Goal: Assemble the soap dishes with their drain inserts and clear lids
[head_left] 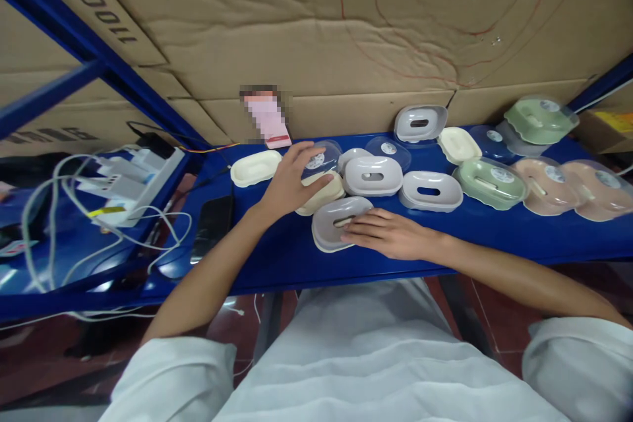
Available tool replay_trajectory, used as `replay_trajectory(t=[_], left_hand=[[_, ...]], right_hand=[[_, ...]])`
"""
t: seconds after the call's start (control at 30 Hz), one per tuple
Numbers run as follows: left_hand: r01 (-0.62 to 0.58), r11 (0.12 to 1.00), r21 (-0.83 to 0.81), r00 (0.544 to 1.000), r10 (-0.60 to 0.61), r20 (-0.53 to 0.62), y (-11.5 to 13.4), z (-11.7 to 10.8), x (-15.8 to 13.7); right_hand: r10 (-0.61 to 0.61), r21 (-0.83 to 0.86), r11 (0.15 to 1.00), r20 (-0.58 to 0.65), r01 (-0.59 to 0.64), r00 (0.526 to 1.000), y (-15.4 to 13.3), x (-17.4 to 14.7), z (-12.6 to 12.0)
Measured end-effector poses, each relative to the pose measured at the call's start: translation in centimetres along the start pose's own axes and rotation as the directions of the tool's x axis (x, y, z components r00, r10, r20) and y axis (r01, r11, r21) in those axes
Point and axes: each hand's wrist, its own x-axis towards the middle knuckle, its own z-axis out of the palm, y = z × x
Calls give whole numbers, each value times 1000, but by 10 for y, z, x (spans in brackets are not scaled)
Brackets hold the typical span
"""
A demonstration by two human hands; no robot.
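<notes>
My left hand is open, thumb and fingers spread, above a cream soap dish base. Its fingertips reach the near side of a clear lid with a round white label; whether they touch it I cannot tell. My right hand grips the right side of a grey soap dish, its fingers laid inside over the centre slot. A cream edge shows under that dish. Just behind it sit a slotted grey dish and, to the right, another grey dish.
Lidded green and pink soap dishes line the right side of the blue shelf. A cream base sits at left, near a black phone. A lit phone leans on cardboard. Cables and a power strip crowd the far left.
</notes>
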Motion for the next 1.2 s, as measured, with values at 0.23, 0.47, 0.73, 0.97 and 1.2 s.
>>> replay_trajectory(t=[0.23,0.47,0.73,0.97,1.2], left_hand=[[-131,991,-27,991,132,19,40,-14,-26],[1,988,152,1000,-6,28,2,12,-27],[-134,987,86,989,127,80,13,1,-31],[-520,854,-10,789,485,376,48,-3,-46],[-519,852,63,799,458,390,44,2,-44]], right_hand=[[-41,-64,997,-5,40,999,-7,1,1],[-30,-57,998,-10,30,999,-10,2,-1],[68,-22,998,41,-67,997,-4,-2,-5],[80,14,997,47,-81,996,10,-10,-20],[44,-10,999,-3,-44,999,17,-20,-22]])
